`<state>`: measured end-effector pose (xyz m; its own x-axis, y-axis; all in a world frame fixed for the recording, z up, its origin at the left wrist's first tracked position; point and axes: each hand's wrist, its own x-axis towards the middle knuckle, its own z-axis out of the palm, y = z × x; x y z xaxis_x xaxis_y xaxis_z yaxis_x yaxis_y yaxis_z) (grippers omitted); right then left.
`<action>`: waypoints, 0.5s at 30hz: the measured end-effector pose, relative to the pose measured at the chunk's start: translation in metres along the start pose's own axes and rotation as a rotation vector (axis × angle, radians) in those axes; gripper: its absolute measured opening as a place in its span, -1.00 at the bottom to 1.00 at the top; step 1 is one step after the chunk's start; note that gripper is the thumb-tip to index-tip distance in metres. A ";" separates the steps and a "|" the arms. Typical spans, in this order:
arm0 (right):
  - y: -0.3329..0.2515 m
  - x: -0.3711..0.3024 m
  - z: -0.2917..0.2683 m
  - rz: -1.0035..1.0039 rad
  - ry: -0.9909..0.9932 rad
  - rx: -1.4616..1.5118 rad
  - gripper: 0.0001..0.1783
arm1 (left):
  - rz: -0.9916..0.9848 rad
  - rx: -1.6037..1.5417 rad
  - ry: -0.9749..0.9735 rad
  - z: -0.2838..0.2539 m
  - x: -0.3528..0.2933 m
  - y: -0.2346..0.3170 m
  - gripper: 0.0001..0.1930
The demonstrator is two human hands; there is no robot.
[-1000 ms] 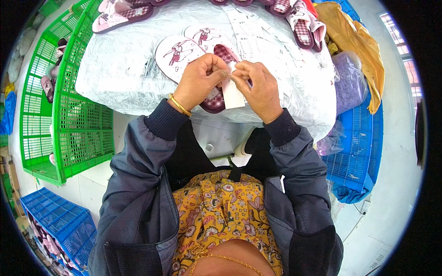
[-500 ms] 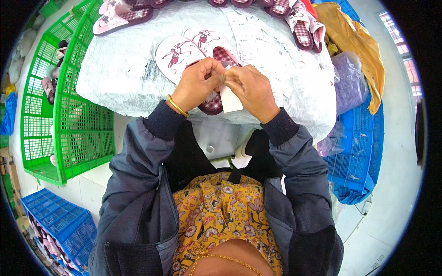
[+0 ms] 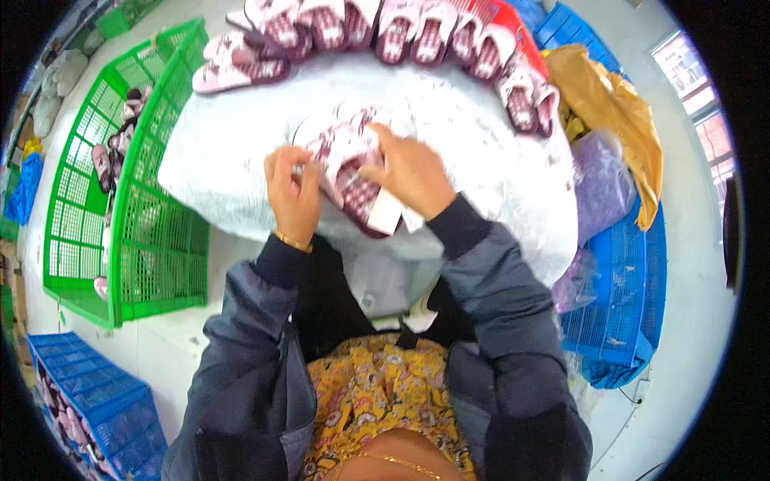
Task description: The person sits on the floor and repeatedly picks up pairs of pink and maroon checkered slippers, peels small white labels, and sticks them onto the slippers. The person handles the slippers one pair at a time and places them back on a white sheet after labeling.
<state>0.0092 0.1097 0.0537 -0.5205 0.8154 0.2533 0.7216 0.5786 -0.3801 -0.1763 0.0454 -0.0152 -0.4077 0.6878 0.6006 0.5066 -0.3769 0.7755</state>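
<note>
A pair of pale pink slippers with dark red line drawings and checked insoles lies on the white wrapped surface, the front slipper (image 3: 358, 196) overlapping the other. My right hand (image 3: 411, 175) grips the front slipper from its right side, its thumb at the foot opening and its fingers over the upper. On the left edge of the pair, my left hand (image 3: 293, 195) has its fingers bent around the side; motion blurs them somewhat. A white card tag (image 3: 386, 212) hangs over the front slipper's heel, below my right hand.
Finished-looking slippers (image 3: 425, 34) stand in an arc along the surface's far edge. A green crate (image 3: 164, 232) with slippers stands at left, a blue crate (image 3: 96, 385) lower left. Blue crates (image 3: 613, 301), a purple plastic bag (image 3: 601, 188) and yellow cloth (image 3: 613, 104) are at right.
My hands have parted from their pinch at the white tag and now hold the slippers at either side. The front slipper lies across the other, and the view has shifted.
</note>
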 end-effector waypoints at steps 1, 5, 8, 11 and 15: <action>0.004 0.007 0.008 0.032 -0.002 -0.011 -0.33 | -0.006 -0.018 0.020 0.004 0.001 -0.004 -0.90; 0.025 0.018 0.024 0.026 0.098 0.130 -0.44 | -0.116 -0.096 0.048 0.009 0.008 -0.020 -0.90; 0.016 0.001 0.001 0.045 0.121 0.270 -0.50 | -0.093 -0.128 0.117 0.010 0.018 -0.031 -0.89; 0.021 0.001 -0.025 0.146 0.075 0.371 -0.52 | -0.137 -0.159 0.175 0.004 0.016 -0.046 -0.89; 0.105 0.123 -0.102 -0.260 0.576 -0.244 -0.64 | -0.310 -0.406 0.224 0.010 0.007 -0.071 -0.87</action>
<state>0.0675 0.2721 0.1352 -0.4132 0.4879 0.7689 0.7237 0.6885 -0.0480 -0.2076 0.0828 -0.0681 -0.6654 0.6724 0.3243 0.0213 -0.4171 0.9086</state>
